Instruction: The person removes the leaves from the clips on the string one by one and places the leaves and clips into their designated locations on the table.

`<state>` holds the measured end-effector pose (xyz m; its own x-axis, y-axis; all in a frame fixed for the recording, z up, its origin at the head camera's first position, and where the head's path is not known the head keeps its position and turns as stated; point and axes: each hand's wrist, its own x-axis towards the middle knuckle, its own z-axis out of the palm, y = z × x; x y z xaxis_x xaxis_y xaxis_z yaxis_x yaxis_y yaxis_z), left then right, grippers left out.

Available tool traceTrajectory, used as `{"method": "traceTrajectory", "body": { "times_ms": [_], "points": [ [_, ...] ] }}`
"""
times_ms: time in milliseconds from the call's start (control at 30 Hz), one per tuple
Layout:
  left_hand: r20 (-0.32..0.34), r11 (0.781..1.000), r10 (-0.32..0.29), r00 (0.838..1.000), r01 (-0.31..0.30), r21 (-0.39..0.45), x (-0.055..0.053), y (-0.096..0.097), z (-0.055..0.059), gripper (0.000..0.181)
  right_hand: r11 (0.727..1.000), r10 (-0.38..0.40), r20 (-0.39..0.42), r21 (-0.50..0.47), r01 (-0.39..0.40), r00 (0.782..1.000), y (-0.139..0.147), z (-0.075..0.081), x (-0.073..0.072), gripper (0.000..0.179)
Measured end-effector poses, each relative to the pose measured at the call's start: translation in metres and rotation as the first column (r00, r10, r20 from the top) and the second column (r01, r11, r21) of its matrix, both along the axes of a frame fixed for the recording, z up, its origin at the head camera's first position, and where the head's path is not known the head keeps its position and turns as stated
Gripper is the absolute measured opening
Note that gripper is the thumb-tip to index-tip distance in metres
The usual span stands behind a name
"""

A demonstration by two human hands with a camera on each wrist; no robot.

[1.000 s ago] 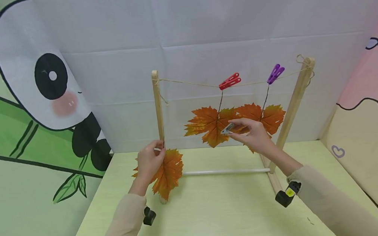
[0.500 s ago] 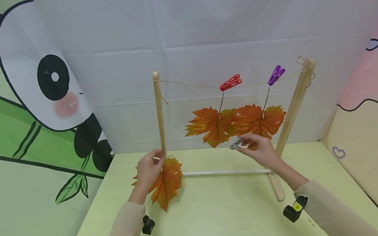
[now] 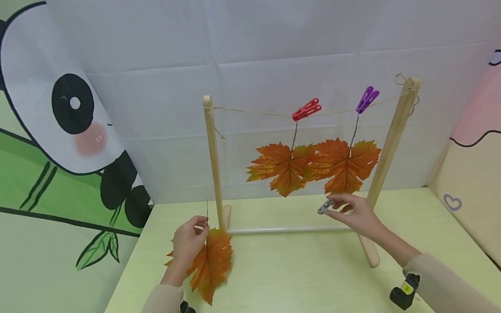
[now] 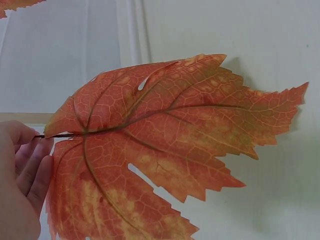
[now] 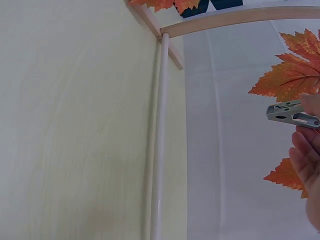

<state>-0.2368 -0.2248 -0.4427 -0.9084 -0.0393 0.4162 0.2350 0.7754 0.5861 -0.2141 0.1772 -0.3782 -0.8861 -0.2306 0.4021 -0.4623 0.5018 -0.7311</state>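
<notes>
My left hand point(image 3: 191, 243) pinches the thin dark stem of an orange maple leaf point(image 3: 212, 264), which hangs low beside the frame's left post; the left wrist view shows the veined leaf point(image 4: 165, 120) spread out from the fingers. In my right hand point(image 3: 356, 215) a grey clothespin point(image 3: 325, 206) is pinched between thumb and fingers, its nose pointing left, below the hanging leaves. Two more maple leaves hang by their stems from the twine point(image 3: 251, 110), one under a red clothespin point(image 3: 306, 109), the other under a purple clothespin point(image 3: 367, 100).
The twine runs between a left wooden post point(image 3: 212, 155) and a slanting right post point(image 3: 393, 139). A white rod point(image 3: 288, 229) joins the posts low down, over the pale table point(image 3: 297, 281). Printed cloth walls stand behind and at both sides.
My left hand has moved down and left with its leaf, away from the left post. My right hand has lowered and shifted slightly right with the grey clothespin, from in front of the hanging leaves.
</notes>
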Motion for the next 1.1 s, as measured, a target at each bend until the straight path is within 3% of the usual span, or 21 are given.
{"method": "traceTrajectory", "body": {
  "times_ms": [200,367,600,967,1100],
  "points": [
    [0.016,1.0,0.011,1.0,-0.011,-0.021,0.001,-0.006,-0.011,0.012,1.0,-0.005,0.026,-0.009,0.005,1.0,0.006,-0.014,0.003,0.031],
    [0.092,1.0,-0.001,0.996,0.003,-0.015,0.004,-0.011,-0.012,0.013,1.0,-0.001,0.009,-0.024,0.001,1.0,0.012,-0.024,0.004,0.03],
    [0.226,0.998,-0.041,0.973,0.051,-0.04,0.002,-0.024,-0.009,0.019,0.999,-0.019,-0.002,-0.027,0.019,1.0,0.019,-0.034,0.007,0.03],
    [0.326,0.994,-0.109,0.939,0.11,0.014,0.001,-0.042,-0.012,0.021,0.998,-0.034,0.056,-0.046,0.037,0.998,0.026,-0.053,0.013,0.029],
    [0.353,0.993,-0.119,0.928,0.115,0.031,0.002,-0.046,-0.012,0.022,0.998,-0.04,0.049,-0.055,0.043,0.998,0.032,-0.07,0.009,0.031]
  ]
}}
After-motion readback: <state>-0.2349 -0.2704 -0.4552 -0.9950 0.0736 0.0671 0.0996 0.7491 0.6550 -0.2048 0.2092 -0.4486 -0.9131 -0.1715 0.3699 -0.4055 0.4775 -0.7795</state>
